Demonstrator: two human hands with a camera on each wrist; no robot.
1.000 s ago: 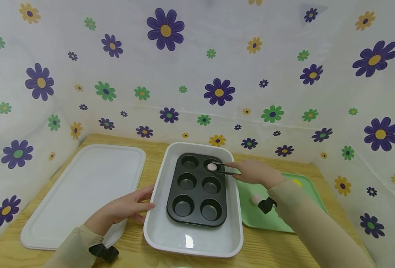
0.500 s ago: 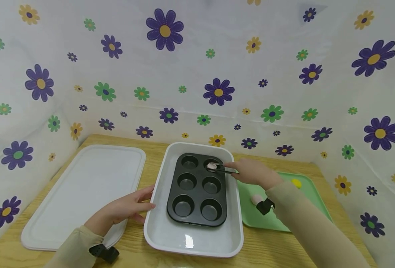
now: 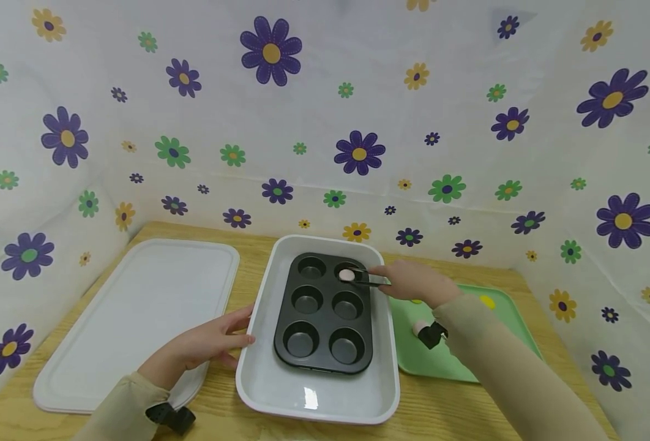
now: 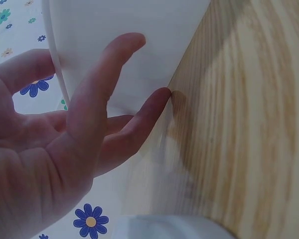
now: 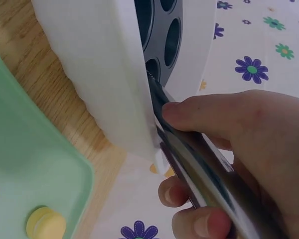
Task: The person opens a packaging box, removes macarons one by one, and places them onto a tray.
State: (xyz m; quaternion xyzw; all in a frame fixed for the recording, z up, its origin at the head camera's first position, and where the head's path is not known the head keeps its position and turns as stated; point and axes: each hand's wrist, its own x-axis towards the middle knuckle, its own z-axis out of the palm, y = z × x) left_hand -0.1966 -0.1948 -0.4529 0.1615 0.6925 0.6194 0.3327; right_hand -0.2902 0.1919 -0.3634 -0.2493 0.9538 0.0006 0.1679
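Observation:
My right hand (image 3: 415, 282) holds metal tongs (image 5: 209, 174), thumb on one side and fingers on the other. The tongs' tips reach into the far right cup of a dark muffin tin (image 3: 325, 313), around a pale pink round piece (image 3: 346, 275) that looks like a macaron. Whether the tips squeeze it is hard to tell. The tin lies in a white rectangular tub (image 3: 318, 392). My left hand (image 3: 209, 340) touches the tub's left side with extended fingers, as the left wrist view also shows. The tin's other cups hold nothing.
Right of the tub lies a green tray (image 3: 440, 361), partly under my right forearm. On it are a yellow macaron (image 5: 46, 224) and a pink piece (image 3: 420, 329), half hidden by the wrist camera. A white tray (image 3: 143, 318) lies left; a flowered sheet stands behind.
The tongs' arms drew closer together around the pink macaron, which tilted and now looks flatter again. My right hand has shifted slightly left. My left hand stays still.

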